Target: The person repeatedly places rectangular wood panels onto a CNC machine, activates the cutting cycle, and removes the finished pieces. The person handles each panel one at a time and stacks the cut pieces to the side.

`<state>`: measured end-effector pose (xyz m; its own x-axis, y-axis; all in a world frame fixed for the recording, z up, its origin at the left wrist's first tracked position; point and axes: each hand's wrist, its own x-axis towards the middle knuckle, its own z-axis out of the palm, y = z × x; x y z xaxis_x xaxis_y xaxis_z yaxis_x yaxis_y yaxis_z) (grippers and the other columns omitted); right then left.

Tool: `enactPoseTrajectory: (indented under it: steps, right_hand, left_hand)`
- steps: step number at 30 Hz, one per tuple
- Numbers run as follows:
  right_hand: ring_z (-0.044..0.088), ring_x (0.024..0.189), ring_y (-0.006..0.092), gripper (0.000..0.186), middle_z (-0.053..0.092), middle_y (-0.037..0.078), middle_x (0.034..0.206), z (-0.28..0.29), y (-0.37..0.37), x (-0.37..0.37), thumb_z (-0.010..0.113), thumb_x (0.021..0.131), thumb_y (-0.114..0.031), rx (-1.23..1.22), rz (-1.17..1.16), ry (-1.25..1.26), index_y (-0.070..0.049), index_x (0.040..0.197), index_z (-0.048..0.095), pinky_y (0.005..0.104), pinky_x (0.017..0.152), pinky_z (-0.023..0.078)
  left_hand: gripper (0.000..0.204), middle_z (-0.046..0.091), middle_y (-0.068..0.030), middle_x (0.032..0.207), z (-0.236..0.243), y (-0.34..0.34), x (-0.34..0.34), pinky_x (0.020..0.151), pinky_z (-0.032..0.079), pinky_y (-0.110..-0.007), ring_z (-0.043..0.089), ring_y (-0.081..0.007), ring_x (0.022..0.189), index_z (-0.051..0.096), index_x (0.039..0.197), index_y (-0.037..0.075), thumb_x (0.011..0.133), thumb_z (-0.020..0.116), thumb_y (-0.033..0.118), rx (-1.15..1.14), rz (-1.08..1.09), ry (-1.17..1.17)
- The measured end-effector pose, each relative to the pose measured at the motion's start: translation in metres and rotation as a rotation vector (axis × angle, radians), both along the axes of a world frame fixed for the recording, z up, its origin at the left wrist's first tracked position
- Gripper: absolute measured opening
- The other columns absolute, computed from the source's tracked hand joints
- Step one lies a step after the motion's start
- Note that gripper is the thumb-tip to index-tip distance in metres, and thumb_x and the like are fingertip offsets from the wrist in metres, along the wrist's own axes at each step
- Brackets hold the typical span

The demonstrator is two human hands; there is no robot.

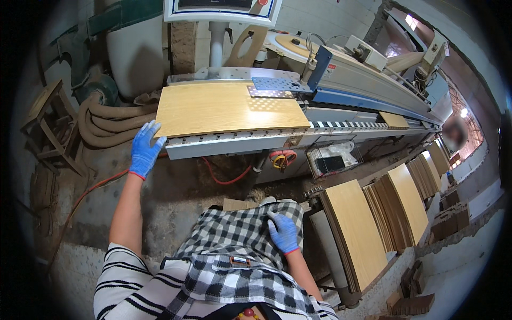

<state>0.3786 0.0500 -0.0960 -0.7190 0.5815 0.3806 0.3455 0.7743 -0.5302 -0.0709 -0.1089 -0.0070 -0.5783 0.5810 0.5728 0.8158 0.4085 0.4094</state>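
The left hand's fingers (151, 129) are extending, with the thumb standing apart, and are bearing on the left front corner of the wood-grain board (213, 111) without closing around it. The right hand (283, 234) is resting over the checked apron (240, 280), its fingers loosely open and holding nothing visible. The board is lying flat on the machine's bench (224, 147), its far right part reaching the perforated blue plate (275, 84). A small rectangular label (239, 261) is showing on the apron, its print too small to read. A red-and-white label (331, 68) is marking the blue upright (320, 66) beyond the plate. Above, the control panel (224, 12) is bearing tiny pale lettering beside a red button (262, 2). A smaller board (393, 120) is lying farther right along the machine, and stacked boards (354, 229) are standing at the person's right.
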Motion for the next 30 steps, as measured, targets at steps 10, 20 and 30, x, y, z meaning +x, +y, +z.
enactPoseTrajectory:
  steps: [10,20,30]
  right_hand:
    - [0.062,0.088,0.0347,0.026,0.066,0.017,0.095,0.002,0.000,-0.001,0.058,0.088,-0.017,-0.006,0.014,0.019,-0.004,0.109,0.064,0.0427,0.078,0.049]
    - [0.062,0.088,0.0350,0.026,0.066,0.018,0.096,0.002,0.001,0.000,0.057,0.088,-0.017,-0.032,0.022,0.005,-0.003,0.110,0.064,0.0424,0.079,0.049]
    - [0.063,0.093,0.0324,0.025,0.067,0.016,0.100,-0.006,0.001,0.004,0.058,0.090,-0.017,-0.108,-0.057,0.108,-0.004,0.110,0.065,0.0399,0.083,0.049]
  left_hand:
    - [0.045,0.054,-0.0142,0.133,0.008,0.000,0.000,0.108,0.035,-0.040,0.045,-0.0304,0.128,0.061,0.122,0.009,0.082,0.070,0.027,-0.038,0.001,-0.026]
    - [0.047,0.054,-0.0142,0.133,0.013,0.003,0.001,0.109,0.034,-0.040,0.043,-0.0304,0.130,0.061,0.123,0.010,0.081,0.071,0.029,-0.058,-0.008,-0.041]
    - [0.057,0.050,-0.0206,0.133,0.024,0.050,0.035,0.110,0.030,-0.045,0.041,-0.0371,0.129,0.061,0.122,0.010,0.075,0.074,0.039,-0.077,0.000,0.007]
